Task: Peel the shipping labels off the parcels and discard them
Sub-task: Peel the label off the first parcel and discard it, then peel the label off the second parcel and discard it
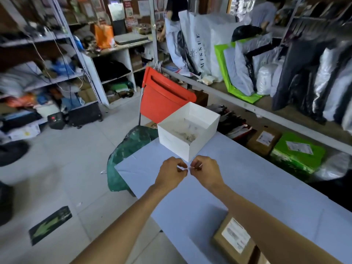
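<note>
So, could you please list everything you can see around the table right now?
table: one, pale blue top, centre right
white box: one, open, table's far end, scraps inside
brown parcel: one, table's near edge, white label on top
red chair: one, beyond the box
green sack: one, dark green, left of table
cardboard box: one, brown, labelled, below right shelf
green parcel: one, labelled, beside it
shelving: grey, both sides, cluttered
people: two, at the back
white scrap: one, pinched between both hands
left hand: above table, pinching scrap
right hand: above table, pinching scrap
</note>
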Available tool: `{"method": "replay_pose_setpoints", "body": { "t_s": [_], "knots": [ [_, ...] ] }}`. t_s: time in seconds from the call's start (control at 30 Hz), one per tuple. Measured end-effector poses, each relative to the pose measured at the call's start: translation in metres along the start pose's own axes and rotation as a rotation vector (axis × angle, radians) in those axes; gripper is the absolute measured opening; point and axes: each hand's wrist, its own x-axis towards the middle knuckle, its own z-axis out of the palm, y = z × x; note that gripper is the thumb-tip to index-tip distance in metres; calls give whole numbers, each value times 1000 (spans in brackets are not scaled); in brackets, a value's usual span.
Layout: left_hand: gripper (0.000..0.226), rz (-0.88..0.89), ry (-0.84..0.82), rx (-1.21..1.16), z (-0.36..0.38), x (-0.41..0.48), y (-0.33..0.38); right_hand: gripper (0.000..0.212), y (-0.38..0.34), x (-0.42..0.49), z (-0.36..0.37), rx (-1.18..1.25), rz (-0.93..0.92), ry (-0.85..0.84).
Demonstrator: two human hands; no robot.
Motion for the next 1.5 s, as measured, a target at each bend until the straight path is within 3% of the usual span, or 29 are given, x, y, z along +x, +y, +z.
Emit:
{"method": "replay_pose_setpoints", "body": {
  "t_s": [0.1,0.23,0.4,0.6,1.13,1.27,1.5],
  "knots": [
    [22,51,-39,244,-21,38,2,16,-13,41,-6,-59,-32,37],
    [21,79,-66,380,-45,92,5,24,-28,102,-8,-97,-44,101],
    [16,59,-96,373,-62,143,6,49,-44,172,-5,-131,3,16],
    [17,71,-132,377,-71,172,8,51,-39,193,-5,-124,39,-38],
    [19,175,-213,404,-29,158,36,44,-11,139,-36,-227,154,0],
    [17,213,-276,387,-8,138,47,48,10,104,-48,-328,240,-83],
    [13,344,-378,374,50,81,94,50,51,7,-94,-437,334,-81]
  ]
}}
